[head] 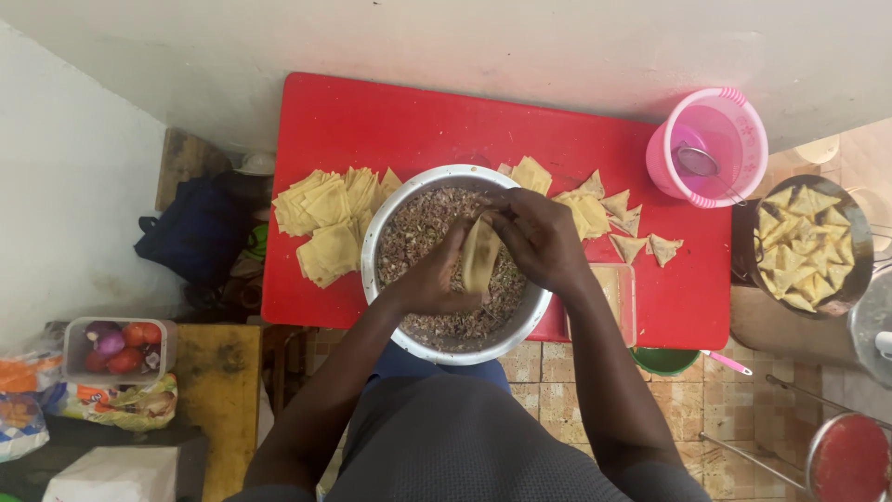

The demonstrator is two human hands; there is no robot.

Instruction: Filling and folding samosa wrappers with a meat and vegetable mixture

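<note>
Both hands work over the large round metal bowl of brownish minced filling (437, 321), which sits at the near edge of the red tabletop (372, 121). The left hand (432, 279) cups a pale folded pastry strip (480, 253) from below; the right hand (539, 237) closes on its upper end from the far side. Fingertips of both hands overlap at the strip, so which fingers pinch it cannot be told. Whether the strip already holds filling is hidden by the hands.

Left of the bowl: stack of pale square pastry sheets (325, 218), touching the bowl rim; the count is not legible. Right of the bowl: more sheets and several folded triangular pastries (641, 242) lying loose on the tabletop. A clear shallow rectangular tray (621, 297) is partly covered by the right forearm; contents unclear.

Far right corner: pink plastic bucket (711, 144) with a small metal strainer inside. Off the tabletop, right: dark round pan of triangular pastries (808, 246), cut by the frame edge. Lower left: clear plastic tub of red and purple vegetables (116, 349).
</note>
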